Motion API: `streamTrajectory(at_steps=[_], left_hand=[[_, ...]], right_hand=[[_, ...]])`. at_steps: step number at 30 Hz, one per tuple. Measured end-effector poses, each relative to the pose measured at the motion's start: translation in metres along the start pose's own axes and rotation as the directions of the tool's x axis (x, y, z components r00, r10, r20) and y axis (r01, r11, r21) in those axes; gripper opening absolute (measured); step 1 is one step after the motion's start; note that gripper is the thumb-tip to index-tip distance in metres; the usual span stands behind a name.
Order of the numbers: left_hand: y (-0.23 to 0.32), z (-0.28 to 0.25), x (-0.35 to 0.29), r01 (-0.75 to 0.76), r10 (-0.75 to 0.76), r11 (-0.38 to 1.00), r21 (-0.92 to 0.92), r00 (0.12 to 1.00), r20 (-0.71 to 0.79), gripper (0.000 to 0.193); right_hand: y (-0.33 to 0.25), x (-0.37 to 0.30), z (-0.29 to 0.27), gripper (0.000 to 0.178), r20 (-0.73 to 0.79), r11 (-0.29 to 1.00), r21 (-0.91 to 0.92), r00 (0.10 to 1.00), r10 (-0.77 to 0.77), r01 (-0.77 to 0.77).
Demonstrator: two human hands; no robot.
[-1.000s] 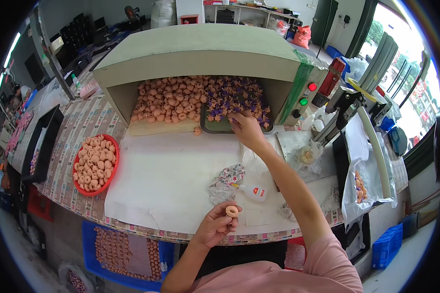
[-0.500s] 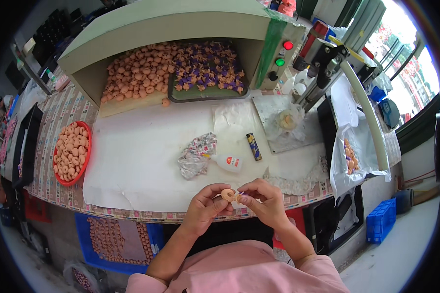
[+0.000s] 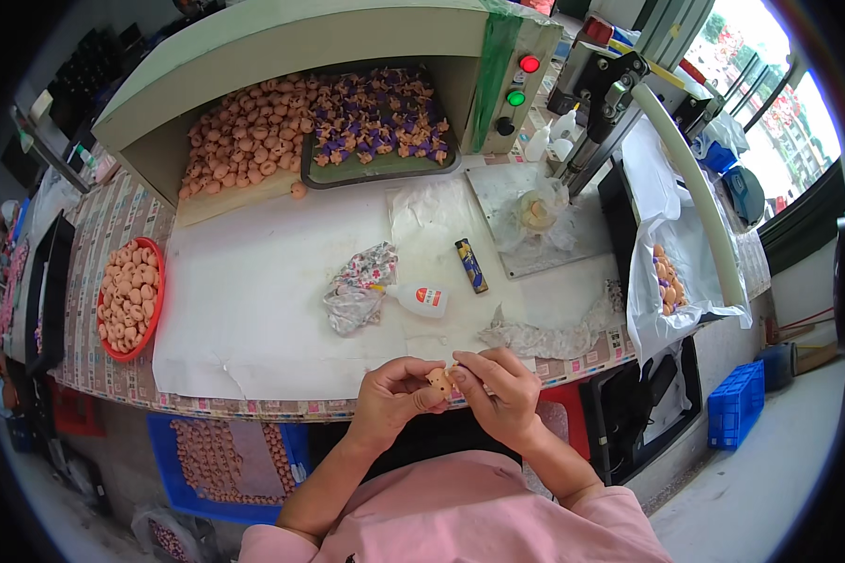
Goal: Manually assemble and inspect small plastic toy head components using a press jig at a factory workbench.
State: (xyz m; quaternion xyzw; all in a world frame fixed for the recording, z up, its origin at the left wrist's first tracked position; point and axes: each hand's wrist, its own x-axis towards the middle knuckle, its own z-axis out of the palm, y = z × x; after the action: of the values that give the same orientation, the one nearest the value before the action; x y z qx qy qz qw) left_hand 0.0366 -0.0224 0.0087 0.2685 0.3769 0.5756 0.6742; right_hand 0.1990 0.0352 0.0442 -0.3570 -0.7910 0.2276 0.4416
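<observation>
my left hand (image 3: 390, 398) and right hand (image 3: 502, 394) meet, both pinching one small peach piece (image 3: 439, 382) by the worktop (image 3: 117, 211) edge; beyond lie one white bottle (image 3: 421, 299) and one dark lighter (image 3: 471, 266).

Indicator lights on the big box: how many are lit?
2: a red light, and a green light below it, both above the black knob at the right front of the box. None appears hidden.

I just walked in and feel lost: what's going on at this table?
A person grips a small peach-coloured piece in the left hand, with the right hand's fingertips up against it. Beyond, a white squeeze bottle lies on its side near a lighter. Under the hood, a peach heap sits beside a tray of peach-and-purple pieces.
</observation>
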Motion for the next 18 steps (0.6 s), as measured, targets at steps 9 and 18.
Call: streamTrajectory(at_steps=[9, 18], left_hand=[[0.0, -0.007, -0.007, 0.044, -0.047, 0.997, -0.069, 0.998, -0.047, 0.033], [-0.002, -0.025, -0.006, 0.222, -0.183, 0.908, -0.356, 0.973, 0.142, 0.024]], right_hand=[[0.004, -0.006, 0.011, 0.023, 0.09, 0.993, -0.015, 0.989, -0.114, 0.116], [-0.003, -0.001, 0.016, 0.018, 0.138, 0.986, -0.005, 0.977, -0.163, 0.165]])
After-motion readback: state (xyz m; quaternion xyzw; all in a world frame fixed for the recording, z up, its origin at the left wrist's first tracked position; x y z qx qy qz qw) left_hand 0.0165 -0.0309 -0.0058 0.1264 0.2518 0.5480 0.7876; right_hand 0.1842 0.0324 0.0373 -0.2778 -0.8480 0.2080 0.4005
